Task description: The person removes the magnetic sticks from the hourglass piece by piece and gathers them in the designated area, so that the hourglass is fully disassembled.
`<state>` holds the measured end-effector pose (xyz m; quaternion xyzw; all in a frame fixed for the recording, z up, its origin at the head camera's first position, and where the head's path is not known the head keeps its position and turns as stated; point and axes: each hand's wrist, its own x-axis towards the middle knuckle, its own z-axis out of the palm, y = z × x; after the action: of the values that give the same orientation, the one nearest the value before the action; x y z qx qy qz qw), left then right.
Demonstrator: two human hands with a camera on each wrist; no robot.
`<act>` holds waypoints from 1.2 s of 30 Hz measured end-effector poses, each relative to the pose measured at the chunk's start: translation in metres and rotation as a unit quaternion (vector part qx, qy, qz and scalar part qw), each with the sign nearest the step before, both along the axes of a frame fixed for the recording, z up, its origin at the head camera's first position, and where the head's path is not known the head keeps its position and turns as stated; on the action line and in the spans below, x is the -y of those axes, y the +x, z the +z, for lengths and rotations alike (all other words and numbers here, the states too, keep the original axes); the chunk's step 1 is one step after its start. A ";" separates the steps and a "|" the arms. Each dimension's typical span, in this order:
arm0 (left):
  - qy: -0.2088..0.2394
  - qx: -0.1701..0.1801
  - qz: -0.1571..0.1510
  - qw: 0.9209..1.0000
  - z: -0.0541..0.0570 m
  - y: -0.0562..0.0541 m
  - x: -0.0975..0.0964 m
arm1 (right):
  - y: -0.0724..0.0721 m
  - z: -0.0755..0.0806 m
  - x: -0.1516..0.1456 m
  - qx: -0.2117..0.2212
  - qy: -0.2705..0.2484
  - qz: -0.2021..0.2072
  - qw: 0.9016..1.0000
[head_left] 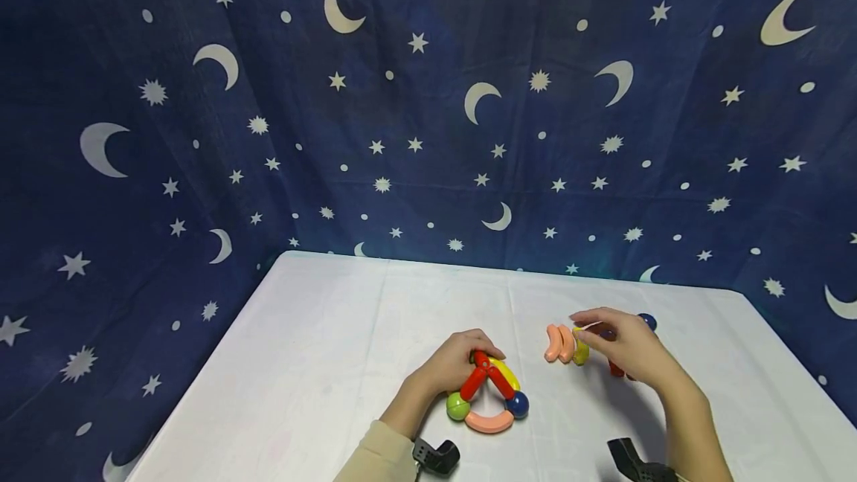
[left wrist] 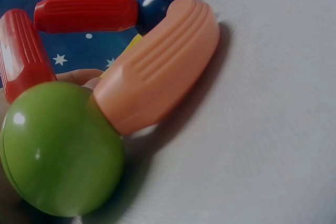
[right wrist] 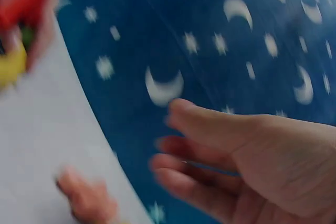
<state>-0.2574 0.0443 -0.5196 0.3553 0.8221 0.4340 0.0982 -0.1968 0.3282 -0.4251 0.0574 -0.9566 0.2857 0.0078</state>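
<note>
Left hand [head_left: 450,361] grips the ball-and-rod frame [head_left: 499,381], probably to steady it. Right hand [head_left: 628,344] is empty, loose-fingered by the yellow piece [head_left: 581,352].

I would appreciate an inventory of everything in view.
Table: one, white, foreground.
Backdrop: one, patterned blue, behind table.
Assembly: one, multicoloured, on table.
Green ball: one plainly seen, green, assembly's left.
Blue balls: two or more, blue, assembly and table's right.
Red pieces: three or more, red, same places.
Peach bars: three, peach, one in assembly, two loose.
Yellow pieces: two, yellow, one in assembly, one loose.
Wrist cameras: two, black, lower edge.
Sleeve: one, beige, lower centre.
Left grip: one hand, holding assembly.
Right grip: one hand, over table's right.
</note>
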 end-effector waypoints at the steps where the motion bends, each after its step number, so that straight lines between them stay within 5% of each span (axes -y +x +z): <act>1: -0.002 -0.002 0.000 1.000 0.000 0.000 0.000 | -0.001 0.002 0.012 0.013 -0.001 0.031 0.999; 5: -0.006 -0.011 -0.002 1.000 0.000 0.000 0.000 | 0.001 0.007 0.052 0.068 -0.012 0.143 0.987; 8: -0.002 -0.021 -0.005 1.000 -0.001 0.000 0.000 | 0.003 0.006 0.073 0.104 -0.021 0.183 0.977; 12: 0.002 -0.038 -0.010 0.999 -0.002 -0.001 0.000 | 0.004 0.000 0.090 0.131 -0.021 0.196 0.972; 19: 0.008 -0.052 -0.012 0.999 -0.002 -0.002 0.000 | 0.005 -0.009 0.101 0.113 0.002 0.223 0.968; 36: 0.011 -0.057 -0.015 0.998 -0.003 -0.002 0.000 | 0.007 -0.017 0.110 0.101 0.065 0.204 0.972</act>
<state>-0.2598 0.0444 -0.5227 0.3927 0.8162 0.4204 0.0536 -0.1895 0.2186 -0.4420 0.2224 -0.9370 0.2232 -0.1510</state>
